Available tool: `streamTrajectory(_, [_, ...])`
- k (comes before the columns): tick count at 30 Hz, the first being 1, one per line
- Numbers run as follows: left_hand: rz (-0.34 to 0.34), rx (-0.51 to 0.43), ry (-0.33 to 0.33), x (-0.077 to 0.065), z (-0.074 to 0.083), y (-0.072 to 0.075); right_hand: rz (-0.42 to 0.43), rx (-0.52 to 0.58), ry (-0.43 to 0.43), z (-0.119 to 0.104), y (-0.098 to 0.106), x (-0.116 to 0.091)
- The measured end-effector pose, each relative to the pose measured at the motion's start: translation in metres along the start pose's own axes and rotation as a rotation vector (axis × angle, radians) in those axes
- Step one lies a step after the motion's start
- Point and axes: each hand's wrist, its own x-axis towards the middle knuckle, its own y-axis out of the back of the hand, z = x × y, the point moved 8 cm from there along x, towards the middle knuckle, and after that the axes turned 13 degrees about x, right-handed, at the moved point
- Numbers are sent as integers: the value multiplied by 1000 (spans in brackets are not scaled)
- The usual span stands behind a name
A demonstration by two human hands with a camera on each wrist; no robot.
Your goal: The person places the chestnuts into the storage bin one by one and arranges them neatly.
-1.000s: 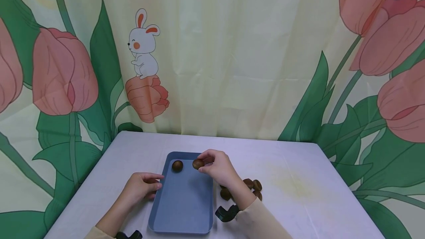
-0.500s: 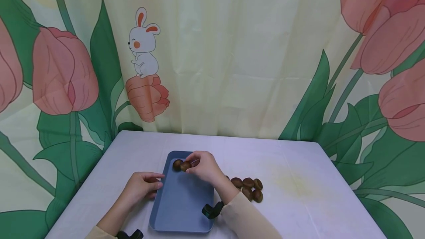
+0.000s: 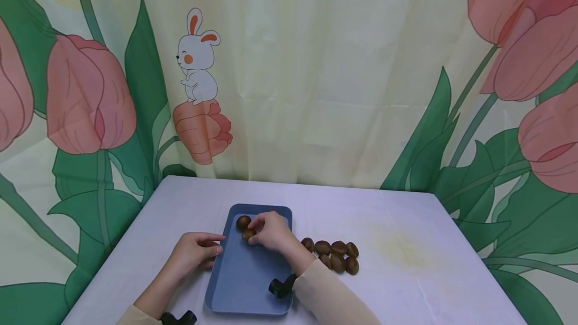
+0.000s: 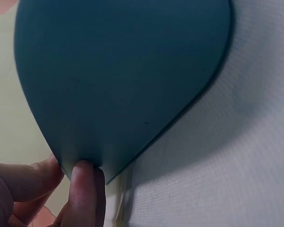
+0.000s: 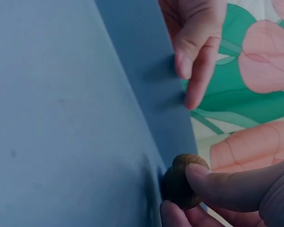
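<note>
A blue tray (image 3: 248,285) lies on the white-covered table. One chestnut (image 3: 243,222) sits near its far left corner, and another chestnut (image 3: 248,234) lies just in front of it. My right hand (image 3: 273,232) pinches this nearer chestnut over the tray. In the right wrist view, the right thumb (image 5: 222,184) presses on the brown chestnuts (image 5: 177,187), which overlap there. At the tray's left edge, my left hand (image 3: 194,252) touches the rim with its extended index finger and thumb. The left wrist view has fingertips (image 4: 83,189) against the tray's outer wall (image 4: 118,85).
Several chestnuts (image 3: 337,263) lie in two rough rows on the table, right of the tray and partly behind the right forearm. A curtain (image 3: 316,89) printed with tulips and a rabbit hangs behind the table (image 3: 406,265).
My right hand has moved left with the chestnut, from the tray's far right part to beside the first chestnut, then slightly nearer. The left hand has stayed at the rim.
</note>
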Motion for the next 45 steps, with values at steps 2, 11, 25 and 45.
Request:
streamTrajectory(2, [0,-1,-1,0,0,0,-3,-6,-10,3,-3,0])
streamTrajectory(11, [-3,-4,10,-1,1,0,11,-11,-14,7,-8,1])
streamTrajectory(25, [-4,-11,5,-1,1,0,41,16,-16,8,-7,2])
streamTrajectory(45, [3,-22,-5,-1,0,-1,62,57,-26,16,-7,6])
